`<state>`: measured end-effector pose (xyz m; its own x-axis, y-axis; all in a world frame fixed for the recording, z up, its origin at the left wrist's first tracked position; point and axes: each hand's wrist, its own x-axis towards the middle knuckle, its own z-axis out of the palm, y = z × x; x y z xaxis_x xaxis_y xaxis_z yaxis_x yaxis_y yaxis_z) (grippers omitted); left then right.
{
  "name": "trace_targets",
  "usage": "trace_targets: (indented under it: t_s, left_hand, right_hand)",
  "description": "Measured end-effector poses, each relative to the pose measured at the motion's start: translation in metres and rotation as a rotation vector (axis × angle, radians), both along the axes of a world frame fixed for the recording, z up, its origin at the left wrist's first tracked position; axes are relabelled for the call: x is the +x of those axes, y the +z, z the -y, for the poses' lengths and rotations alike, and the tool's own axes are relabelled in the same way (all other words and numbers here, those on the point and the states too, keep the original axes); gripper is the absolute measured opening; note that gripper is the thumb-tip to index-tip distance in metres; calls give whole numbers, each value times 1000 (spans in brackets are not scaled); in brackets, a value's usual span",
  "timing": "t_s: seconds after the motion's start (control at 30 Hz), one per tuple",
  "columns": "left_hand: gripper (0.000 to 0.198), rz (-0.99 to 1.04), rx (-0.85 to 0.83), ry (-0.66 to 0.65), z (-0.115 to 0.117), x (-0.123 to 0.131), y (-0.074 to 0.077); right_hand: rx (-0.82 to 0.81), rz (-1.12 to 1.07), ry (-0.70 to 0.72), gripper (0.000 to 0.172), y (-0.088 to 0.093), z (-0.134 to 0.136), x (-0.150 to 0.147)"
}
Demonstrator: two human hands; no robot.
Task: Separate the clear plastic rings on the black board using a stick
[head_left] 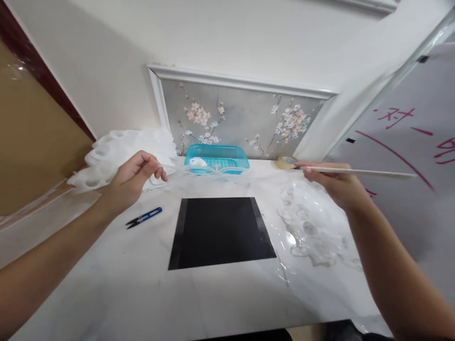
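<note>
Stick (377, 173), slim, whitish and dark-tipped, pinched near that tip in right hand (337, 184).
Probably light and stiff, best held close to the tip; long end to the grip's right. Beside curled left hand (132, 176), translucent looped strip (217, 168), likely soft; impossible to tell whether gripped.

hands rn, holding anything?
Left hand: loosely curled; can't tell if it holds anything.
Right hand: closed, holding a white stick.
</note>
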<state>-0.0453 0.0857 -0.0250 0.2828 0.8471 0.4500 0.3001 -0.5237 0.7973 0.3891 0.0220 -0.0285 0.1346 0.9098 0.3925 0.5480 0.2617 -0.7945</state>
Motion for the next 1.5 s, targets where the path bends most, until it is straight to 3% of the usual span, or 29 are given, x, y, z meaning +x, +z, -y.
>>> trace_targets:
  t_s: [0.07, 0.13, 0.27, 0.37, 0.43, 0.53, 0.63, 0.77, 0.83, 0.97, 1.07, 1.23, 1.5]
  left_hand:
    - [26, -65, 16, -30, 5, -2, -1]
    - [23, -234, -23, -108, 17, -10, -11]
    - [21, -557, -191, -386, 56, -30, -49]
    - [20, -677, -253, -496, 87, -38, -74]
    - [20, -728, -216, -563, 101, -38, -85]
    - [16, -749, -92, -623, 106, -35, -93]
    - [15, -706, 67, -514, 88, -29, -103]
    - [24, -680, 89, -15, 47, -17, -127]
    - [29, -720, 38, 135, 31, -11, -141]
    - [15, -705, 7, 142, 25, -8, -159]
    - [11, -678, 4, 130, 30, -11, -164]
    - [9, -646, 12, 115, 32, -15, -167]
    - [8, -629, 57, 112, 36, -13, -166]
  right_hand:
    - [6, 8, 6, 33, 2, 6, 2]
    - [-80, 69, 74, 30, -6, 19, 4]
    - [-421, 175, 352, 30, -49, 57, 7]
    - [-631, 192, 461, 30, -85, 82, 4]
    - [-638, 224, 464, 28, -100, 90, -1]
    - [-529, 252, 383, 27, -104, 83, -16]
    - [-443, 196, 317, 26, -97, 60, -48]
    - [-397, 53, 367, 20, -95, 22, -122]
    - [-394, -59, 419, 15, -101, 4, -163]
    - [-372, -202, 472, 11, -124, -21, -226]
    - [-347, -176, 464, 13, -142, -30, -246]
    - [-348, -162, 442, 14, -158, -31, -250]
    - [-326, -62, 414, 14, -156, -27, -251]
